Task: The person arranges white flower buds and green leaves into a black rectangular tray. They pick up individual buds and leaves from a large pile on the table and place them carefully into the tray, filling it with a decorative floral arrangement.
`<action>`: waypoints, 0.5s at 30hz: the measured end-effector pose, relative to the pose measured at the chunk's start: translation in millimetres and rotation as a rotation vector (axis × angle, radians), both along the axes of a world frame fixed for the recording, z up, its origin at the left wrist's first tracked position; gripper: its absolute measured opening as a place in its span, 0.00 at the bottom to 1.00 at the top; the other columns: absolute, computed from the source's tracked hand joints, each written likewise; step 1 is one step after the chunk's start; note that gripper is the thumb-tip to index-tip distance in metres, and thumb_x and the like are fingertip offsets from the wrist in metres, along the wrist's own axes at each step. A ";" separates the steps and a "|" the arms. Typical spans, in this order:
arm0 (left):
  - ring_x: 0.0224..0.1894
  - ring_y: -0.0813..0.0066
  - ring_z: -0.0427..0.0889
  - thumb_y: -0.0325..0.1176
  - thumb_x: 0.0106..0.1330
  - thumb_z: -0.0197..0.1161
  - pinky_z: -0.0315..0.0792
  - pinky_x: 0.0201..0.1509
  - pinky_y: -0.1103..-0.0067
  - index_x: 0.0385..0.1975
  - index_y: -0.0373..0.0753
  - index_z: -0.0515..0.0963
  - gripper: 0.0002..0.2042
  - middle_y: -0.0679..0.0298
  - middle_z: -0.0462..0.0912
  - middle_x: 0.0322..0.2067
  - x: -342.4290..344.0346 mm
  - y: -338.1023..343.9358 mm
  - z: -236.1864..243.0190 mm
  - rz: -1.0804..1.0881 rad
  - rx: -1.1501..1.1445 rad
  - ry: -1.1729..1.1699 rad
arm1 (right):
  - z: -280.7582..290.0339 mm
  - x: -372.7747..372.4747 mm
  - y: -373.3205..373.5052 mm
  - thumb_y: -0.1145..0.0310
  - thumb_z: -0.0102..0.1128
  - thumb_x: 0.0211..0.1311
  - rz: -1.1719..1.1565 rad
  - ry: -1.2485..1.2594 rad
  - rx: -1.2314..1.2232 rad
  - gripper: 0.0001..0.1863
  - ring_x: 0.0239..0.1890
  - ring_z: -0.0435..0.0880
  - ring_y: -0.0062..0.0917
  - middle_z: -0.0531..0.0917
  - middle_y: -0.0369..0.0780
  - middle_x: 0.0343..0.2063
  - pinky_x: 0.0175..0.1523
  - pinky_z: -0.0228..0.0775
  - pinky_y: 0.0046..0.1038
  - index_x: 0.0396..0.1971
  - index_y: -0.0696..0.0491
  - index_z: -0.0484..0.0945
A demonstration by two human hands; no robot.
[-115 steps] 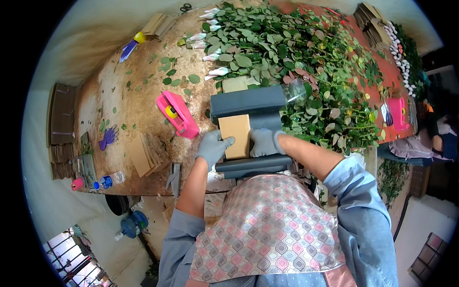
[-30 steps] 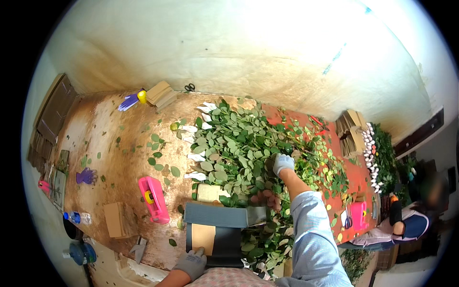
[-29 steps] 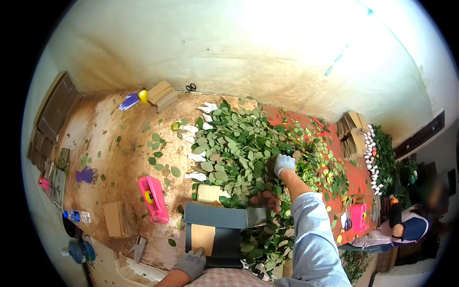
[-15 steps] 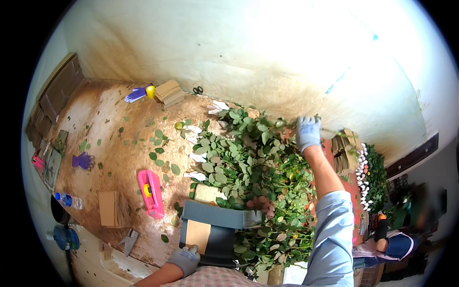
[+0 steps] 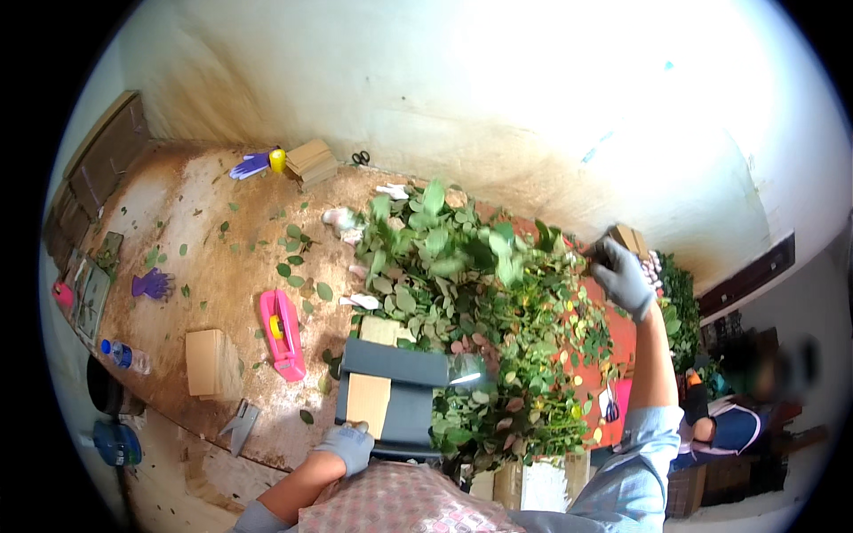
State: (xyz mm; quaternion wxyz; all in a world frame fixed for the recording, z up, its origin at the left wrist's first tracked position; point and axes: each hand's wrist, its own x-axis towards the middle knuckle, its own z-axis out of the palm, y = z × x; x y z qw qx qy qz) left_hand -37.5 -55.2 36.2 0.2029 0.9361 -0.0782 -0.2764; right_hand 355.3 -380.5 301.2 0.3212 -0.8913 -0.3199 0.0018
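The person's right hand is stretched far out over the bench, its gloved fingers bent in and closed on the end of a leafy stem, whose foliage blurs above the heap of cut greenery (the grip itself is small and dark from where I stand). Several white-wrapped flower heads poke out at the heap's left side. Close to the person's body, the left hand rests at the near end of a tan cardboard piece, its fingers partly bent and touching that edge; I cannot tell whether they pinch it or merely steady it. The cardboard piece lies flat on a dark padded stand at the near side of the bench, just beside the greenery. Left of the stand sits a pink tape dispenser with a yellow roll in it, then a stack of folded cardboard, and a grey metal piece at the near edge. Farther left are a purple glove and a clear bottle with a blue cap, while loose leaves dot the wood between.
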 end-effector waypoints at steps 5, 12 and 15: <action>0.53 0.49 0.82 0.31 0.59 0.58 0.76 0.57 0.61 0.42 0.31 0.82 0.14 0.47 0.81 0.50 -3.7 4.5 15.8 -0.032 0.042 0.020 | -64.9 -89.6 -74.3 0.79 0.59 0.61 -0.019 0.622 0.027 0.11 0.37 0.81 0.16 0.84 0.34 0.34 0.44 0.75 0.21 0.44 0.57 0.80; 0.53 0.47 0.83 0.31 0.61 0.55 0.77 0.56 0.59 0.45 0.36 0.83 0.15 0.47 0.84 0.49 4.3 -2.2 18.2 -0.032 0.029 0.005 | -202.8 -176.5 -165.5 0.76 0.67 0.60 -0.212 0.881 -0.152 0.11 0.38 0.86 0.20 0.88 0.37 0.34 0.43 0.79 0.26 0.43 0.56 0.83; 0.54 0.50 0.81 0.32 0.63 0.56 0.75 0.56 0.60 0.46 0.38 0.80 0.14 0.51 0.81 0.51 5.0 -3.1 12.0 -0.059 0.037 -0.011 | -227.4 -189.7 -171.1 0.68 0.72 0.53 -0.142 0.450 -0.521 0.19 0.42 0.87 0.37 0.89 0.44 0.38 0.50 0.79 0.37 0.46 0.53 0.83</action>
